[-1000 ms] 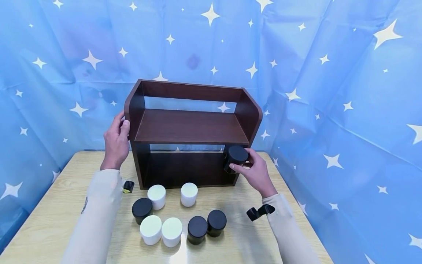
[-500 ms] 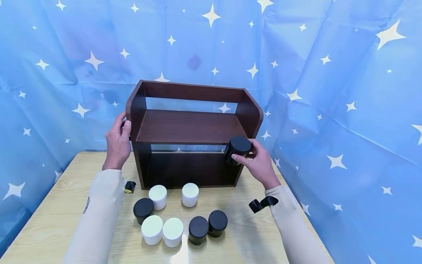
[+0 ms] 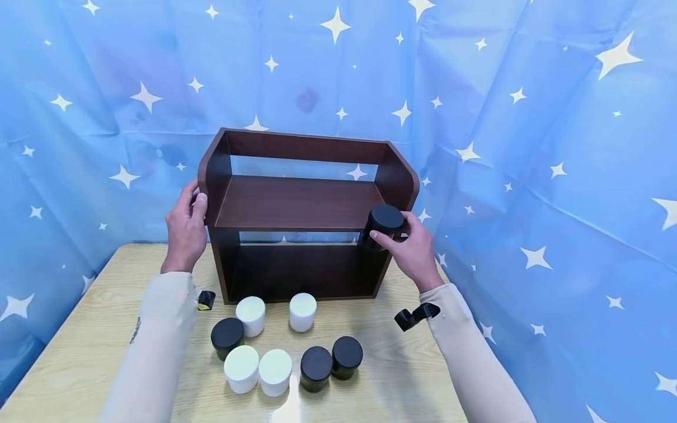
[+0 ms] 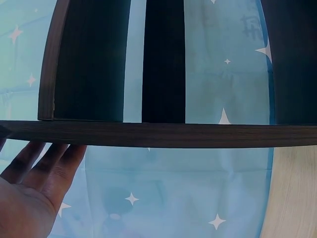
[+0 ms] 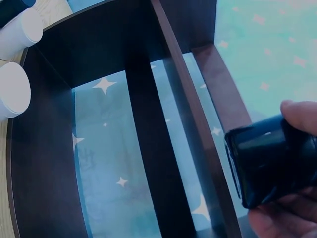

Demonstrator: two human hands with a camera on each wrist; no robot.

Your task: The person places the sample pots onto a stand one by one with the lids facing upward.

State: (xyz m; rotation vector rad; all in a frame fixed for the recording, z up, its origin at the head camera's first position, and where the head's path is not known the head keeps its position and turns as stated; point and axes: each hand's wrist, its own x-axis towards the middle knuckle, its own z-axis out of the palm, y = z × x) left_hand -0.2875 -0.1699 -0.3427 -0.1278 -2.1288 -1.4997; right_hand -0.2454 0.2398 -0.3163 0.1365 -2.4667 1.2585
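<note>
In the head view a dark brown two-tier shelf point(image 3: 296, 202) stands on the table. My left hand point(image 3: 185, 232) rests against its left side panel; the left wrist view shows the extended fingers point(image 4: 62, 171) touching the panel from outside. My right hand point(image 3: 415, 249) grips a black jar point(image 3: 386, 218), thumb on the near side and fingers round the far side. The jar is upright, in front of the upper board's right end. In the right wrist view the jar's glossy body point(image 5: 270, 158) overlaps the upper tier, beyond the board's front edge point(image 5: 190, 99).
On the table point(image 3: 100, 346) before the shelf stand several white jars, one point(image 3: 303, 312) near its front edge. Black jars stand among them: one at left point(image 3: 228, 336), two at right point(image 3: 316, 367). A blue star-patterned curtain point(image 3: 312, 70) hangs behind and to the right.
My right hand has raised the black jar from the lower compartment's height to the upper board's height, slightly rightward. My left hand stays at the side panel.
</note>
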